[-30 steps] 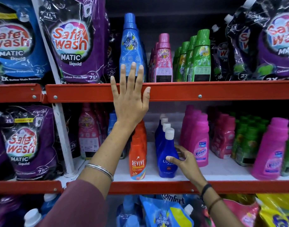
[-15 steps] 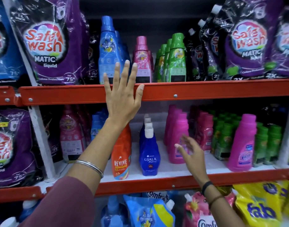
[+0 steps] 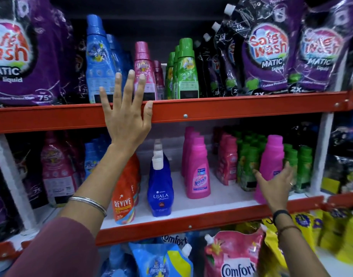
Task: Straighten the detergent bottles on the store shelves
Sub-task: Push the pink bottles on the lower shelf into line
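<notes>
My left hand (image 3: 126,114) lies flat and open against the red edge of the upper shelf (image 3: 231,108), fingers spread in front of a blue bottle (image 3: 98,62) and a pink bottle (image 3: 143,70). My right hand (image 3: 276,185) is open, fingers spread, right at a lone pink bottle (image 3: 271,156) standing at the front right of the middle shelf (image 3: 191,222); I cannot tell whether it touches. On that shelf also stand an orange Revive bottle (image 3: 124,198), a blue Ujala bottle (image 3: 160,188) and a row of pink Vanish bottles (image 3: 197,170).
Green bottles (image 3: 246,158) and small pink ones (image 3: 226,164) stand behind the lone pink bottle. Purple Safewash pouches (image 3: 265,54) hang at both upper sides. Comfort pouches (image 3: 231,256) and yellow packs (image 3: 331,232) fill the shelf below. A white upright (image 3: 319,152) bounds the bay at right.
My view has swung to the right. My right hand moved from the blue Ujala bottle rightwards, past the Vanish row, to the lone pink bottle. My left hand stayed on the upper shelf edge.
</notes>
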{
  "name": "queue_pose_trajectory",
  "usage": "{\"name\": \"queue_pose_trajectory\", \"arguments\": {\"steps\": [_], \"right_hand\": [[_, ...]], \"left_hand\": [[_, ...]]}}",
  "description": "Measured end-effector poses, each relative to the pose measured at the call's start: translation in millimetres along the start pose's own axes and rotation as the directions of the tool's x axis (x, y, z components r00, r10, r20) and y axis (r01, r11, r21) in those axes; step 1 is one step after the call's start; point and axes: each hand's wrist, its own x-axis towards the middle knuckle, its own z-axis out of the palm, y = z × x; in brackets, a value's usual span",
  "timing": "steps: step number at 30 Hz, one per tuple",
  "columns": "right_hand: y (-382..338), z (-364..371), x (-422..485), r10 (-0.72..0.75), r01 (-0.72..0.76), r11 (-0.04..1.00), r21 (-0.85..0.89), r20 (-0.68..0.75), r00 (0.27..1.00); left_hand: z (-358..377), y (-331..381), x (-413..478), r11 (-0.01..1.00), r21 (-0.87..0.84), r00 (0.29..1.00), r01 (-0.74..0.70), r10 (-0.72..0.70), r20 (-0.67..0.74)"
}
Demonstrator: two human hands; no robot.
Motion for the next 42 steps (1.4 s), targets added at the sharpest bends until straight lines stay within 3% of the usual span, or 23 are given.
{"name": "queue_pose_trajectory", "arguments": {"steps": [9, 15, 25, 42], "right_hand": [[5.8, -6.0, 0.5, -0.002, -0.004, 0.989, -0.147, -0.042, 0.999], [-20.7, -1.0, -22.3, -0.126, 0.118, 0.985, -0.122, -0.055, 0.991], [-87.3, 43.0, -79.5, -0.194, 0.202, 0.977, -0.064, 0.114, 0.974], [-86.9, 69.9, -108.9, -0.131, 0.177, 0.961, -0.213, 0.214, 0.968]], "left_hand": [[0.9, -1.3, 0.2, 1.0, 0.02, 1.0, -0.011, 0.011, -0.017], [2.5, -2.6, 0.4, 1.0, 0.017, 0.999, -0.026, 0.027, -0.044], [4.3, -8.9, -5.1, 0.994, 0.069, 0.994, -0.081, 0.086, -0.068], [2.1, -6.1, -5.5, 0.998, 0.006, 0.997, -0.063, 0.063, -0.033]]}}
